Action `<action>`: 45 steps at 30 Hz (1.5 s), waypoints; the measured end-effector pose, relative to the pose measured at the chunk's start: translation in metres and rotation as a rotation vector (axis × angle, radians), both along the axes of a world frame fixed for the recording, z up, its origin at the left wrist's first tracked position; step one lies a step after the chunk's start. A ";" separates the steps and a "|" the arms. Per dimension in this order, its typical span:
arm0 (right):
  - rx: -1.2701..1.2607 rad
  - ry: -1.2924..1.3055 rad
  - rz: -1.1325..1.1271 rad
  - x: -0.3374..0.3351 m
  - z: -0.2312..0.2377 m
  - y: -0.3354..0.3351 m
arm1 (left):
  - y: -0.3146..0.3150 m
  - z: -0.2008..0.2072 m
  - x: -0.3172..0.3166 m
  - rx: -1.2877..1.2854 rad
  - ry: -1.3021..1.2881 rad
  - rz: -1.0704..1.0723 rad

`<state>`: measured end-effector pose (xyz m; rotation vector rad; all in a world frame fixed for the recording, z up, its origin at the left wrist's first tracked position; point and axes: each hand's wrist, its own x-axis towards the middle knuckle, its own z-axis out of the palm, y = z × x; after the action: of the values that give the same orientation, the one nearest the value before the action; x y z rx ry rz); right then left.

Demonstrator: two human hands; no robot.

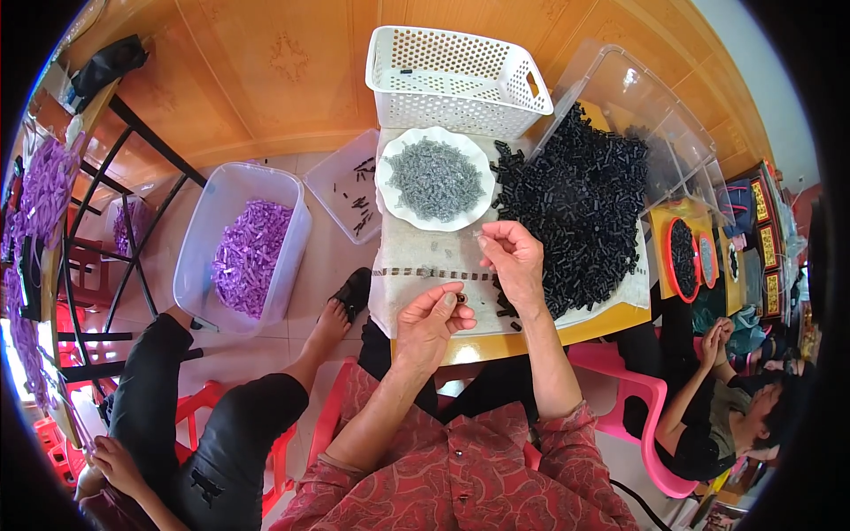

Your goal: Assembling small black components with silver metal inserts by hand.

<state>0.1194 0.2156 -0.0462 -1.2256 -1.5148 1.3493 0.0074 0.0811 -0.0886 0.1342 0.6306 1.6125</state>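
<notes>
My left hand (428,329) is closed around a small dark tube (460,299), held upright near the table's front edge. Between the thumb and forefinger of my right hand (515,258) is a tiny clear piece (478,234), just below the plate. That white scalloped plate (440,225) bears a heap of small translucent grey pieces (434,177). To the right spreads a large pile of short black tubes (575,212). A few loose clear pieces (428,271) lie on the pale cloth (398,243) between my hands.
A white perforated basket (460,113) stands behind the plate. Out of a tipped clear bin (660,97) the black tubes spill. On the floor at left sits a bin (297,232) of purple pieces, beside a flat lid (332,190). People sit at both sides; a pink chair (655,425) is at right.
</notes>
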 end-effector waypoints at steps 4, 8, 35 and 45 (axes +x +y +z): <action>-0.041 0.023 -0.011 0.003 0.004 -0.009 | 0.000 -0.001 0.001 0.010 0.005 0.006; 0.024 -0.007 0.061 0.005 -0.006 -0.011 | -0.002 -0.002 0.000 0.008 0.013 0.008; 0.828 -0.544 0.211 -0.019 0.008 0.012 | -0.005 -0.004 -0.001 -0.007 0.024 0.018; 0.604 -0.427 0.104 0.011 0.008 -0.001 | -0.010 0.000 0.000 -0.020 0.051 -0.001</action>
<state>0.1301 0.2144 -0.0380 -1.0797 -2.1069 0.6126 0.0078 0.0707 -0.0887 0.1616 0.6858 1.6056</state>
